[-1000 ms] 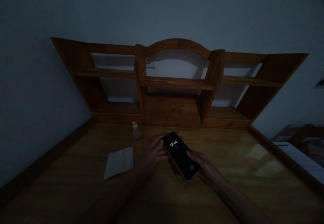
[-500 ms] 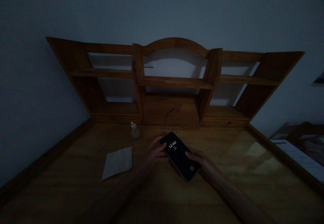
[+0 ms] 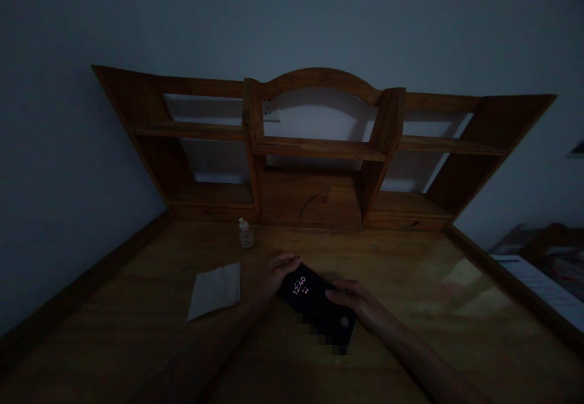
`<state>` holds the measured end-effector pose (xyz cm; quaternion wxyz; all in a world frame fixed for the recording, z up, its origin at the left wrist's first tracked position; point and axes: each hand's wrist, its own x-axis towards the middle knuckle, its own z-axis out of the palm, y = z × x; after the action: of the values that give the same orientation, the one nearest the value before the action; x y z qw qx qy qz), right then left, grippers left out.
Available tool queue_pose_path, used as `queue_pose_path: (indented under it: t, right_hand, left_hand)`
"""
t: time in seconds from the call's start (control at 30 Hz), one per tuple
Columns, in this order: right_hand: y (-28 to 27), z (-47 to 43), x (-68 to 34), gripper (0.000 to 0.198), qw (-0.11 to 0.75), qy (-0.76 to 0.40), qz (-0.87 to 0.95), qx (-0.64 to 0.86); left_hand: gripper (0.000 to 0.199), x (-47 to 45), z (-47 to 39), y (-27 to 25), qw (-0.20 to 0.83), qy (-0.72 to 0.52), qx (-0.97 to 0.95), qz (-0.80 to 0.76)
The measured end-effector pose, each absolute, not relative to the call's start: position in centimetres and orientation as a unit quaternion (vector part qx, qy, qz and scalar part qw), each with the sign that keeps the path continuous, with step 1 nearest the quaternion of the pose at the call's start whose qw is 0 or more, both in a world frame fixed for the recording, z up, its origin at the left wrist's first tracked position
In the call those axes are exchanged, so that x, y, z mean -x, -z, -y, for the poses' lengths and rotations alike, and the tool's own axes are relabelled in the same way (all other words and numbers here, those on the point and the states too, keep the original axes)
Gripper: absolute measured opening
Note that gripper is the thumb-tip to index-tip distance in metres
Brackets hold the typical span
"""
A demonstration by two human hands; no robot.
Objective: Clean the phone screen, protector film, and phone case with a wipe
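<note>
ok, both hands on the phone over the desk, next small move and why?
Probably lower the phone flat onto the desk. The left hand grips its far end and the right hand its near end, it looks close to the wood, and its screen is lit and facing up. The folded cloth lies apart.

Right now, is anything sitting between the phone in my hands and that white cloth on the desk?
Nothing visible. The phone is held by the left hand and right hand; only bare desk separates that left hand from the cloth.

Very dim, murky, wide-angle edge distortion.
</note>
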<state>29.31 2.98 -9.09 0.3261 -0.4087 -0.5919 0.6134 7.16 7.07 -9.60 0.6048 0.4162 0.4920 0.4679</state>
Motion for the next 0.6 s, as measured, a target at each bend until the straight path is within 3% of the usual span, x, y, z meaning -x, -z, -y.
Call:
queue_pose_path:
  t: [0.23,0.43,0.6]
  right_hand:
    - [9.0,-2.9,-29.4,0.036,0.322,-0.626,0.591,0.395]
    - [9.6,-2.9,-29.4,0.052,0.354,-0.705,0.496,0.363]
    - [10.5,-3.1,-29.1,0.055,0.377,-0.729,0.481,0.309]
  left_hand:
    - [0.036,-7.1,-7.2,9.5,0.584,-0.463,-0.438,-0.502]
    - [0.051,-7.5,-6.7,8.3,0.727,-0.475,-0.257,-0.424]
    - [0.061,-8.1,-5.9,8.6,0.711,-0.439,-0.331,-0.438]
